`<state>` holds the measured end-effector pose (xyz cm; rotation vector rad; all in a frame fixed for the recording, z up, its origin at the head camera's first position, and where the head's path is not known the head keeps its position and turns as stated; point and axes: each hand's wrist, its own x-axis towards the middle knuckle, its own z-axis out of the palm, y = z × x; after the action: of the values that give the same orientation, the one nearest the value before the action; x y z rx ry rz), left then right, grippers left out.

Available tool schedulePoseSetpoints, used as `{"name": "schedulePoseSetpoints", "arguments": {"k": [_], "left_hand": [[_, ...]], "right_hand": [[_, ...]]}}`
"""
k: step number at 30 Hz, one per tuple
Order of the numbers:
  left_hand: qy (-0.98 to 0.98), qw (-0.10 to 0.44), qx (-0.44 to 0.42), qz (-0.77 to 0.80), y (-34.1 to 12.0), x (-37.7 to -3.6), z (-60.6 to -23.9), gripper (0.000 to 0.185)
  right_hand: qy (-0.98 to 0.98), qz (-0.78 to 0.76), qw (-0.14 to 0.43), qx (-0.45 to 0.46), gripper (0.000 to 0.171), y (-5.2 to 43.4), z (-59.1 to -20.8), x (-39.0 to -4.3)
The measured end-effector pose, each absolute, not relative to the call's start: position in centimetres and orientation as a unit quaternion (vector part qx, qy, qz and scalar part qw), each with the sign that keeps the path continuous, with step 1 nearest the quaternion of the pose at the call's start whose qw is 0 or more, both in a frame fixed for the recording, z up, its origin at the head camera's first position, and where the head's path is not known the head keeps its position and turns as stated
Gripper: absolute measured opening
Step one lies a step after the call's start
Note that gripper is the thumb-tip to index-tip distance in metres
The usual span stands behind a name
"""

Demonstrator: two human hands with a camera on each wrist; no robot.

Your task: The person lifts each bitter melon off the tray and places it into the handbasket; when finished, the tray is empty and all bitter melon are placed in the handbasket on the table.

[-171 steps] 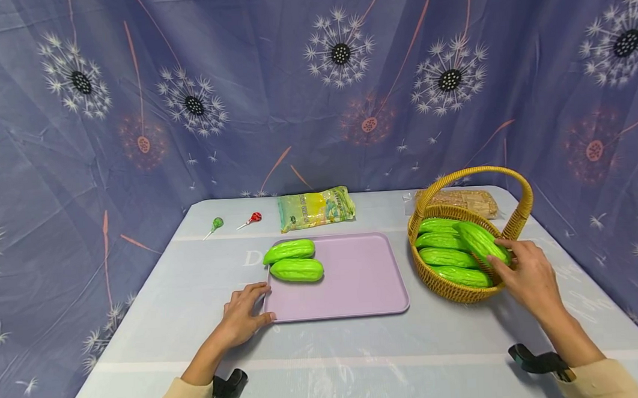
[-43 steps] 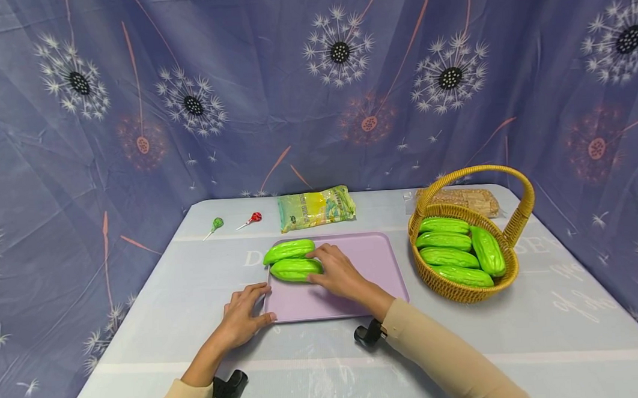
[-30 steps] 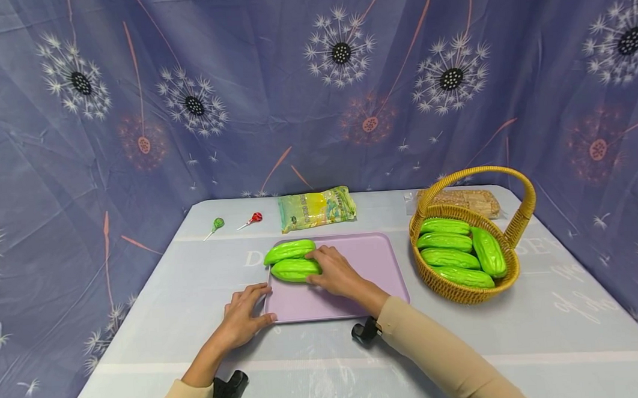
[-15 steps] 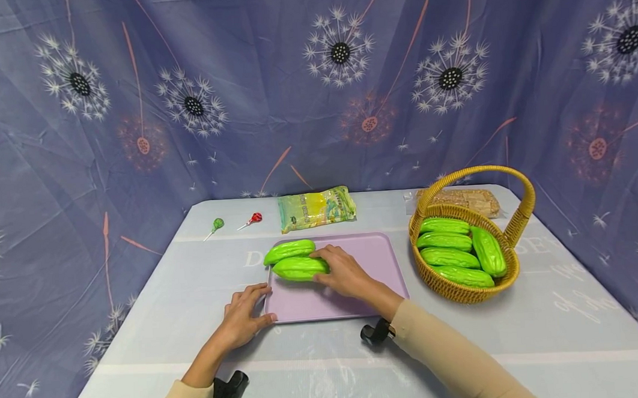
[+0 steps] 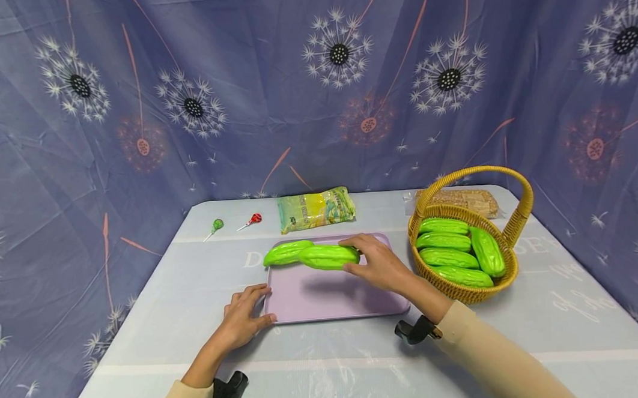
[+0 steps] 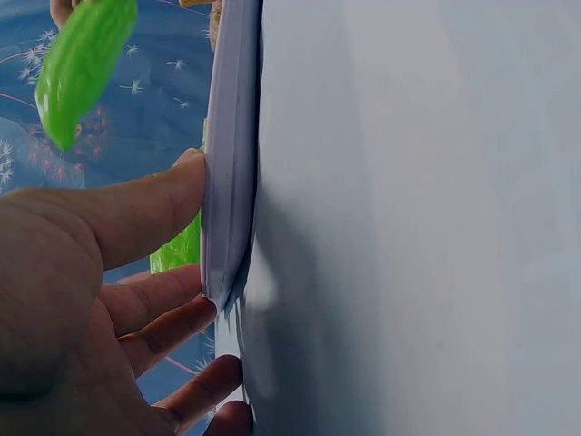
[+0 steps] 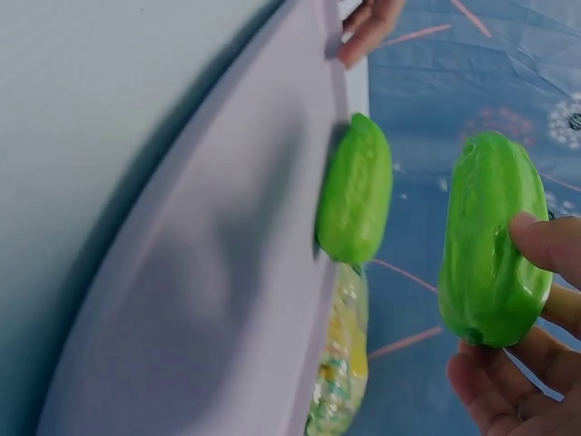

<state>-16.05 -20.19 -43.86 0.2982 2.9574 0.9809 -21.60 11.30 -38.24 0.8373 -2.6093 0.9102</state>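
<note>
My right hand (image 5: 379, 265) grips one end of a bright green bitter melon (image 5: 327, 257), holding it raised above the lilac tray (image 5: 313, 298). Its shadow falls on the tray below. In the right wrist view, the thumb lies along one side of the held bitter melon (image 7: 495, 241), with fingers on the other side. A second bitter melon (image 5: 285, 253) lies at the tray's back left corner, partly over the rim. My left hand (image 5: 245, 316) rests at the tray's left edge; in the left wrist view its thumb and extended fingertips touch the rim (image 6: 227, 173).
Right of the tray stands a yellow wicker basket (image 5: 445, 291) with a tall handle, holding several bitter melons (image 5: 443, 240). A clear-wrapped package (image 5: 460, 200) lies behind it. At the back are a green-yellow packet (image 5: 316, 209), a red lollipop (image 5: 255, 217) and a green lollipop (image 5: 217, 223).
Earlier, my right hand placed a bitter melon in the basket, then took hold of the tray's front one. Now that one is lifted and shifted right. My left hand has stayed at the tray edge.
</note>
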Motion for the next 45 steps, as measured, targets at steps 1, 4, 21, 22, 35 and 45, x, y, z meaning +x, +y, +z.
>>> {"name": "schedulePoseSetpoints", "arguments": {"k": [1, 4, 21, 22, 35, 45], "left_hand": [[0.945, 0.006, 0.095, 0.314, -20.2, -16.0, -43.9, 0.056], [0.945, 0.005, 0.095, 0.314, -20.2, -16.1, -43.9, 0.056], [0.944, 0.005, 0.096, 0.317, -20.1, -16.2, -44.1, 0.056], [0.942, -0.001, 0.1, 0.319, -20.1, -16.2, -44.1, 0.056], [0.943, 0.002, 0.098, 0.317, -20.2, -16.1, -44.1, 0.056], [0.946, 0.007, 0.095, 0.311, -20.2, -16.2, -44.0, 0.057]], "right_hand": [[-0.895, 0.313, 0.131, 0.289, 0.046, 11.8, -38.0, -21.5], [-0.894, 0.311, 0.137, 0.292, 0.046, 13.1, -37.4, -21.1], [-0.903, 0.306, 0.138, 0.267, 0.044, 21.1, -34.8, -19.6], [-0.904, 0.303, 0.143, 0.265, 0.044, 21.6, -34.7, -19.5], [-0.924, 0.268, 0.164, 0.217, 0.042, 27.5, -34.3, -19.2], [-0.934, 0.267, 0.151, 0.184, 0.04, 30.8, -34.6, -20.0]]}}
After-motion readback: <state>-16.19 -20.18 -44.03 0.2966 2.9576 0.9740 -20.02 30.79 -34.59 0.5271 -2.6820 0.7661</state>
